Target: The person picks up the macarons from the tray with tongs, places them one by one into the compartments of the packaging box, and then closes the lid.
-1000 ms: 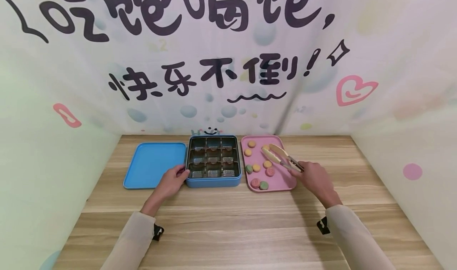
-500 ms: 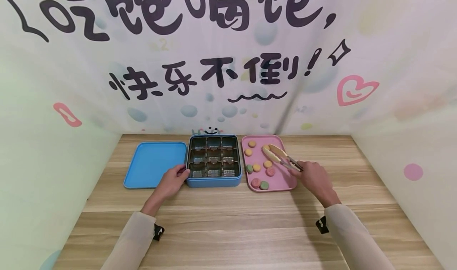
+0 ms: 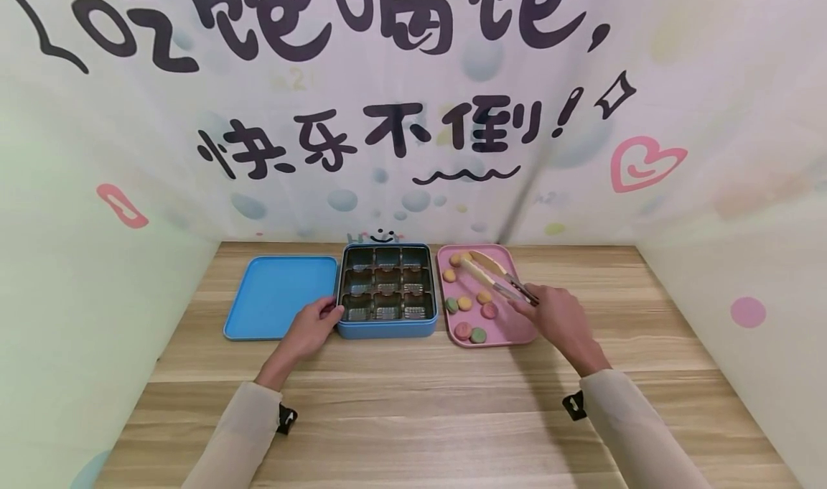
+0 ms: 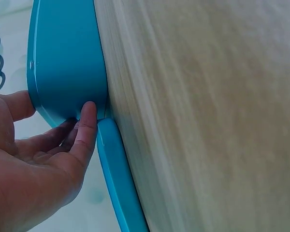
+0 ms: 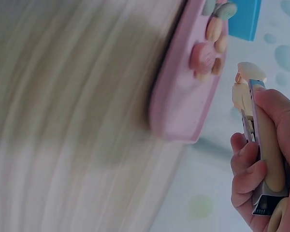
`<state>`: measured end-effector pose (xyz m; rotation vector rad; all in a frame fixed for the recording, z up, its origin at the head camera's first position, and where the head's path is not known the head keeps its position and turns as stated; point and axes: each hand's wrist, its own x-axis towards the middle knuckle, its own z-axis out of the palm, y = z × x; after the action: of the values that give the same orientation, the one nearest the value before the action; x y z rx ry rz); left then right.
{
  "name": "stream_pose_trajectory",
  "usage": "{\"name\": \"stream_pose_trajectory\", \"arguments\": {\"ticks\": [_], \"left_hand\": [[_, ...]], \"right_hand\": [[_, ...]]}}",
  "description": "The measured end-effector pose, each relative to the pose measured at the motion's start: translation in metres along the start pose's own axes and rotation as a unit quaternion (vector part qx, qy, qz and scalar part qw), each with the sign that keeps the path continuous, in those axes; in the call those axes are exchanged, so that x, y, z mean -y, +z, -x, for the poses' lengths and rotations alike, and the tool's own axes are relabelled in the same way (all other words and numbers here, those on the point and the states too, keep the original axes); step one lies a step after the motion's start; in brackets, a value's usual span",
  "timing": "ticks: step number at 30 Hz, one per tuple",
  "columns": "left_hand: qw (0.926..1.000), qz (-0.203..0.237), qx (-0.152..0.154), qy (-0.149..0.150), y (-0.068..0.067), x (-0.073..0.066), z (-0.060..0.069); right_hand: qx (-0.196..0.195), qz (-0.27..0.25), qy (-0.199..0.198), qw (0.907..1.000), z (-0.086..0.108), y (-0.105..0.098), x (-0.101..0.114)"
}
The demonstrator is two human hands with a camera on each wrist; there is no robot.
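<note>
In the head view my left hand (image 3: 314, 327) holds the front left corner of a blue box (image 3: 388, 329). The left wrist view shows the thumb at its rim and fingertips against its side wall. A clear insert (image 3: 388, 282) divides the box into several unfilled compartments. My right hand (image 3: 561, 324) grips tongs (image 5: 268, 145) with pale tips, over a pink tray (image 3: 510, 327). Those tips are around a yellow macaron (image 3: 465, 257) at the tray's back; whether they squeeze it I cannot tell. Several yellow, pink (image 3: 462, 331) and green (image 3: 478, 335) macarons lie on the tray.
A flat blue lid (image 3: 281, 295) lies left of the box, close against it. Behind everything rises a printed white backdrop (image 3: 388, 209), with side panels left and right. Bare wooden tabletop (image 3: 413, 410) stretches in front of the box and tray.
The right hand and tongs have shifted left and toward the back of the tray. The yellow macaron at their tips has shifted the same way. My left hand stays on the box.
</note>
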<state>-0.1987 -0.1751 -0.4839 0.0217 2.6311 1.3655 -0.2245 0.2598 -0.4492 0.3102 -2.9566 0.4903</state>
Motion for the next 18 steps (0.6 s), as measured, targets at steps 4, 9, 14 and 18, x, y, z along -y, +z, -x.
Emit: {"name": "stream_pose_trajectory", "arguments": {"ticks": [4, 9, 14, 18], "left_hand": [[1.0, -0.002, -0.001, 0.001, 0.0, 0.0, 0.0], [1.0, -0.003, 0.001, 0.001, -0.001, 0.0, 0.001], [1.0, -0.002, 0.003, 0.0, -0.001, 0.0, 0.002], [1.0, 0.001, 0.004, -0.003, -0.001, -0.001, 0.001]], "right_hand": [[-0.005, -0.002, -0.008, 1.0, -0.003, -0.001, 0.011], [-0.016, -0.014, -0.026, 0.9994, -0.007, 0.0, 0.026], [-0.026, -0.014, -0.051, 0.9983, -0.01, 0.003, 0.04], [-0.026, -0.011, -0.066, 0.9974, -0.012, 0.007, 0.048]]}}
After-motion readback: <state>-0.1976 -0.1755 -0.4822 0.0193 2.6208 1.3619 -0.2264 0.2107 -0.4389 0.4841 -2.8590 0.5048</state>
